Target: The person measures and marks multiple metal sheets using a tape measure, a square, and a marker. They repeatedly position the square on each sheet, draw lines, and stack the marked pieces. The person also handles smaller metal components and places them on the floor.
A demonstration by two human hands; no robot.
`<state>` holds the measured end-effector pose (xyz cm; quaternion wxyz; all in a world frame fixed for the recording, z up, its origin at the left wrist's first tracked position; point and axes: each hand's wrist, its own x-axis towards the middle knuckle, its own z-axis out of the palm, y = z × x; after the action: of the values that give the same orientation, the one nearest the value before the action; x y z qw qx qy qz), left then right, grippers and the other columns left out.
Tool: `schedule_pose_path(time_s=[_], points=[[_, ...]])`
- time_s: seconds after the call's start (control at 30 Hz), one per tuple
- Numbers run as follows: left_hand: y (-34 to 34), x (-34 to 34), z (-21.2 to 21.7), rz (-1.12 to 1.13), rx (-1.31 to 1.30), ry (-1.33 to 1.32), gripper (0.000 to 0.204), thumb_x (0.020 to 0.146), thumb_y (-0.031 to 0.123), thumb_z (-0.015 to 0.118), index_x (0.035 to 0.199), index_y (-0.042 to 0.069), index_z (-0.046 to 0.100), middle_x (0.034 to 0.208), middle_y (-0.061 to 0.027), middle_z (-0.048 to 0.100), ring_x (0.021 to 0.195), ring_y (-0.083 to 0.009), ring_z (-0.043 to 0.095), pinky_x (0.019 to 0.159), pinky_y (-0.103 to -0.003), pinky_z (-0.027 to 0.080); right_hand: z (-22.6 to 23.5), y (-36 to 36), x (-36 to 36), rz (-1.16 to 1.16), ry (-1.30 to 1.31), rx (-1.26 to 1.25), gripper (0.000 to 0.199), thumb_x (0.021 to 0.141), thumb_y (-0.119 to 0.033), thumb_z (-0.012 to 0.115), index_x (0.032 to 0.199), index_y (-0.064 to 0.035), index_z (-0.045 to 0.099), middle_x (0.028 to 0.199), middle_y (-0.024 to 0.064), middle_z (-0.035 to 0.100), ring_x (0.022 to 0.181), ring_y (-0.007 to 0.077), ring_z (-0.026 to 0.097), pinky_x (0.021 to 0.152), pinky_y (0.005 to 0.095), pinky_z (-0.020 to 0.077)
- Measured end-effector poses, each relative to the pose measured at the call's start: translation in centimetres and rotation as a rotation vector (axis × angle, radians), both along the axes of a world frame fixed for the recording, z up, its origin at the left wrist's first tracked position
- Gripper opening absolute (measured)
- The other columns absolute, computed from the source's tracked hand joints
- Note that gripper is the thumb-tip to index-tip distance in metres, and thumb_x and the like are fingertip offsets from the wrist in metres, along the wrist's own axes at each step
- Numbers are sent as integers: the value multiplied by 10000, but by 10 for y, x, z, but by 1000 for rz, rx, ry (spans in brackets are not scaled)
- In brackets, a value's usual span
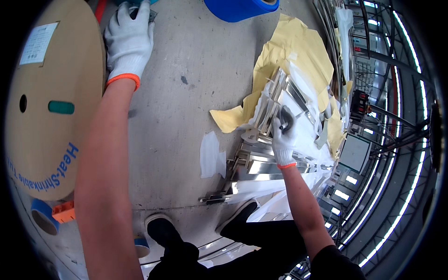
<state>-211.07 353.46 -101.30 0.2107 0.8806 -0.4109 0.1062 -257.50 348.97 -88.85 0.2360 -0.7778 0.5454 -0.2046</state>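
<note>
My left hand (pixel 129 39), in a white knit glove with an orange cuff, reaches far forward beside a large cardboard reel. Its fingers curl over a small dark object (pixel 134 13) at the top edge, beside something teal; the kind is hidden. On the right my right hand (pixel 284 140), gloved alike, is over a stack of shiny metal strips (pixel 263 165). Its fingers are curled around a small dark thing (pixel 285 122) that I cannot make out. White film and crumpled yellow paper (pixel 298 44) lie under and around the strips.
The cardboard reel (pixel 51 116) stands upright at the left, with a blue tape roll (pixel 44 217) and an orange block (pixel 64 212) near its foot. A blue roll (pixel 233 10) lies far forward. White paper scraps (pixel 212 154) lie on the grey surface. My shoes (pixel 163 228) are below.
</note>
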Motion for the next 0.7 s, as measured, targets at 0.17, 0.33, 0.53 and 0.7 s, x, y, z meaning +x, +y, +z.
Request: schedule_pose_path(time_s=[0.17,0.33,0.53,0.7], points=[[-9,11,-3,53,14,-59,528,975,344,661,1483,295,526,1482,-210,503,1258,-441,559,1019,-563,489,3,-1,5,-38,-106,20,431,1002,-37,654,1407,27,520,1410,181,601,1332,256,579,1146,367,429],[-11,14,3,12,8,-54,504,979,332,659,1464,275,535,1443,-200,539,1204,-410,605,969,-537,531,12,-6,5,-49,-21,-47,443,1004,-43,654,1414,23,502,1386,172,591,1284,265,598,1142,377,424],[-12,-4,17,91,-17,-34,627,840,147,751,1439,125,565,1458,-261,496,1315,-452,490,1114,-540,406,15,-8,14,-124,296,-137,358,980,-22,676,1331,-18,604,1167,109,710,1059,171,674,953,318,521],[-4,9,6,86,-13,-129,582,858,118,734,1420,129,580,1438,-266,512,1298,-446,509,1102,-530,421,32,-53,6,140,370,-179,332,851,58,681,1172,-26,681,934,73,726,767,157,676,694,301,529]])
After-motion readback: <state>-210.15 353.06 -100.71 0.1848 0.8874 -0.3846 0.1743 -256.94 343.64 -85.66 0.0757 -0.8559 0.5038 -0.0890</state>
